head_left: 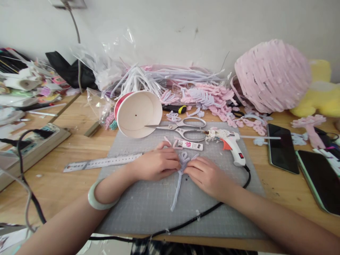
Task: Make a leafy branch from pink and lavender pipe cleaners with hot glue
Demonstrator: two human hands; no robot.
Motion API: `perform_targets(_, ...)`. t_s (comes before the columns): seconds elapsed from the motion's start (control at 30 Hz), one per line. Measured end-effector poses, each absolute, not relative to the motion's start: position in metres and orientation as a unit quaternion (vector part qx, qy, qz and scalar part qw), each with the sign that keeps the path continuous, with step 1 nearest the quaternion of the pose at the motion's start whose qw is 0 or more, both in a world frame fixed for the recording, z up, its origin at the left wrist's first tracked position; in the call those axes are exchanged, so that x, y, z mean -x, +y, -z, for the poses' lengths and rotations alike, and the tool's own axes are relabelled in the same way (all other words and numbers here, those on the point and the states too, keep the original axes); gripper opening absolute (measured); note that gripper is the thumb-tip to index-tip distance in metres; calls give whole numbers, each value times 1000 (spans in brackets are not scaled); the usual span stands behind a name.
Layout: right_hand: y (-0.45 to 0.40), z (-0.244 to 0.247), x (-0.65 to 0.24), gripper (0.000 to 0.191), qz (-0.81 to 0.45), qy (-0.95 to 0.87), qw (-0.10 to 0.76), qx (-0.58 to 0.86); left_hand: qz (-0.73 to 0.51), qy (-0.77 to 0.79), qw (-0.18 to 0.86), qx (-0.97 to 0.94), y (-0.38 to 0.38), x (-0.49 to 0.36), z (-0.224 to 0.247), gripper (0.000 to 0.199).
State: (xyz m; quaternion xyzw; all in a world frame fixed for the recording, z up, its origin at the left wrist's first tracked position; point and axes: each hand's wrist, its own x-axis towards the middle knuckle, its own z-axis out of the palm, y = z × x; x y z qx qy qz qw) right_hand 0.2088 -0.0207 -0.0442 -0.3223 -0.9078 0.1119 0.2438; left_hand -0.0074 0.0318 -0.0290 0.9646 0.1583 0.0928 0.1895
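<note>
"Head view: what did you make out between those two hands?"

"A pale lavender pipe cleaner (180, 173), over the middle of the grey cutting mat (143, 212). Its upper end was bent into small loops, and its tail slanted down toward the person."

"And the fingers?"

"Drawn narrow, both sets. The left hand (160, 163) pinched it at the neck below the loops; the right hand (208, 173) held it from the other side. I couldn't make out the thumbs properly."

"Which step did you take it for?"

"Shaping, I'd have said: loops being gathered and fastened at the neck. I saw no glue on it. To my eye the next move called for one hand to keep that neck firm while the other turned the stem, lightly enough to leave the loops uncrushed."

"Was anything close by?"

"Just beyond the fingers lay a white tube with an apple print (192, 145), perhaps a lighter. Past it were the scissors (183, 131), pointing toward a paper tub (139, 115), and to their right a hot glue gun (233, 144). A steel ruler (103, 162) lay near the left wrist. Neither hand touched any of those."
</note>
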Motion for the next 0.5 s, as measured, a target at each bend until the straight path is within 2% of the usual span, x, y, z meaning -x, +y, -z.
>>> perform_targets(0.5, -26, 45, -210, 26, -31, -932, 200, 301, -84, 145, 187, -968, 33, 10, 26, 19)
